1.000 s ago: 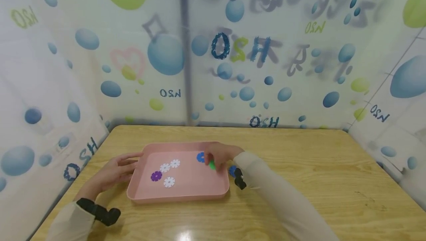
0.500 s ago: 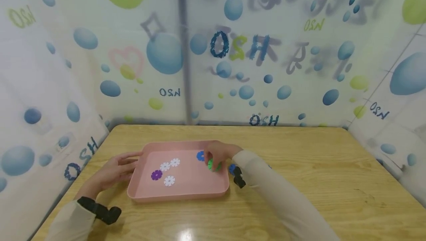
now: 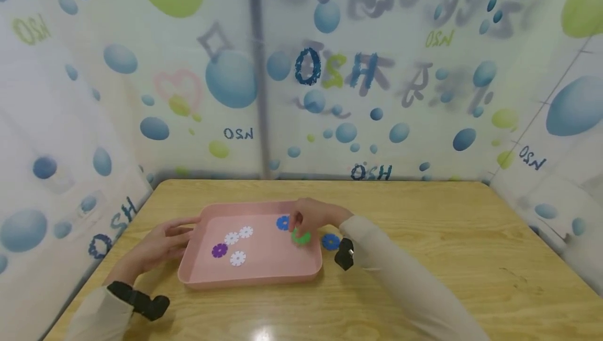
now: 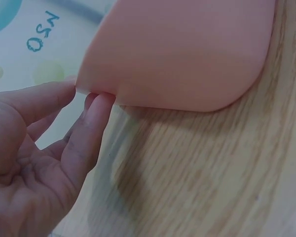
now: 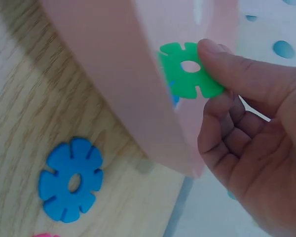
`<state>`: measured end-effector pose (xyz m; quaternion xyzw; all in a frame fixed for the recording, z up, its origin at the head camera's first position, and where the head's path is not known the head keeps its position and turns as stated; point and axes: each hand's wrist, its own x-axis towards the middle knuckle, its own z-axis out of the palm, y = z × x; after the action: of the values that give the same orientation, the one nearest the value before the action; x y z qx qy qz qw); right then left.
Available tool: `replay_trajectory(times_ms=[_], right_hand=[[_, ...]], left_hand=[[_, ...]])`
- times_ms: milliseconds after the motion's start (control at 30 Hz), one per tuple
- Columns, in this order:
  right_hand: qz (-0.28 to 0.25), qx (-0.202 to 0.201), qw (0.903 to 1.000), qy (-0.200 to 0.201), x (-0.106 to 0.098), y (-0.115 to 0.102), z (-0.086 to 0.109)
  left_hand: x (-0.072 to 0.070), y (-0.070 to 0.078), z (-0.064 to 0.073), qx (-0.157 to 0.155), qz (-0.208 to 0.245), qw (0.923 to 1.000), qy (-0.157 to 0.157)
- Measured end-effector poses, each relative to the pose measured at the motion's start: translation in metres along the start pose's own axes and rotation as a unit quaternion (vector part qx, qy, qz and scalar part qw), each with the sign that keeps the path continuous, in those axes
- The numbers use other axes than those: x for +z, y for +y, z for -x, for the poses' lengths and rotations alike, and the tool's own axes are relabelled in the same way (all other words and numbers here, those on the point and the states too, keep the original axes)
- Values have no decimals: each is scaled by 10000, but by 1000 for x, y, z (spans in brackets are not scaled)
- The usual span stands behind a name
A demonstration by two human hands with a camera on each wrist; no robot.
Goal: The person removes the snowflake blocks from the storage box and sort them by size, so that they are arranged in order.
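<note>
In the head view, my right hand [image 3: 313, 215] is over the right end of a pink tray [image 3: 249, 281]. Between thumb and index finger it pinches a green snowflake disc [image 5: 180, 86], a flat notched piece with a center hole. A blue snowflake disc [image 3: 280, 224] lies in the tray, partly behind those fingers. My left hand [image 3: 162, 244] is at the tray's left side, its extended fingertips [image 4: 101, 101] touching the pink wall. A purple snowflake disc [image 3: 215, 251] and white snowflake discs [image 3: 234, 261] lie in the tray's left half.
Outside the tray's right wall, another blue snowflake disc [image 5: 59, 185] lies on the wooden table [image 3: 424, 257]. A sliver of a pink piece [image 5: 46, 235] shows at the right wrist view's bottom edge. Bubble-printed curtains [image 3: 301, 121] stand behind and beside the table.
My right wrist has shifted slightly right, uncovering more of the blue disc outside the tray. More of the pinched green disc shows. My left hand keeps its place at the tray.
</note>
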<state>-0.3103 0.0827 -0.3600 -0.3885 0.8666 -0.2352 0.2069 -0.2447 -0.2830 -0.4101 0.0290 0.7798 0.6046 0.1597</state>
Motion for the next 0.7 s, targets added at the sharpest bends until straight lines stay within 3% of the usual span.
replay_trajectory(times_ms=[200, 400, 700], right_hand=[[-320, -281, 9988, 258, -10, -5, 14], [-430, -395, 9972, 476, -14, 4, 30], [-660, -106, 9911, 1149, -25, 32, 81]], left_hand=[[1, -1, -1, -25, 22, 10000, 30], [2, -2, 0, -110, 77, 9999, 44], [-1, -2, -2, 13, 102, 9999, -84]])
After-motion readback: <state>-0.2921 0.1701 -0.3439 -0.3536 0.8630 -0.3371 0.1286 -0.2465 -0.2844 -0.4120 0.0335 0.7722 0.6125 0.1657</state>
